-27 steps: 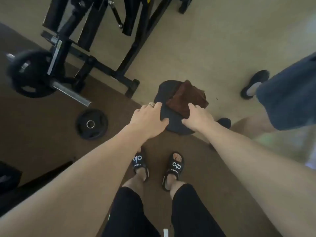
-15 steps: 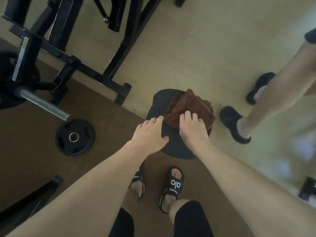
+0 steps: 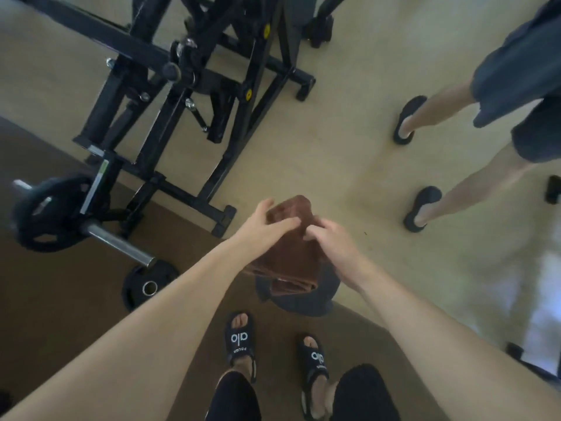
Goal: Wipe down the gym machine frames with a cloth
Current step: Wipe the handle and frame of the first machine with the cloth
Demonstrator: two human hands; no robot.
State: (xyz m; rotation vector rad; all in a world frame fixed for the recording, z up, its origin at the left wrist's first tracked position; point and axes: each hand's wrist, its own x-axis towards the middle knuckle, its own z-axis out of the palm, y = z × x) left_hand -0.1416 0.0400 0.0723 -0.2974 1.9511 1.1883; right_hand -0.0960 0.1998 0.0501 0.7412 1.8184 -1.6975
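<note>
A folded brown cloth (image 3: 288, 262) is lifted above a round dark pad (image 3: 306, 302) in front of me. My left hand (image 3: 264, 229) grips its upper left part, thumb on one side and fingers over the top. My right hand (image 3: 331, 241) pinches the cloth's right edge with curled fingers. The black gym machine frame (image 3: 212, 95) stands beyond the cloth, up and to the left, apart from both hands.
A barbell sleeve with a black weight plate (image 3: 51, 214) sticks out at the left, and a loose plate (image 3: 148, 287) lies on the brown mat. Another person's legs in dark shoes (image 3: 422, 208) stand at the right. My sandalled feet (image 3: 239, 341) are below.
Both hands left the round pad and took hold of the brown cloth, raising it off the pad. The view swung up toward the machine. The other person stepped further right.
</note>
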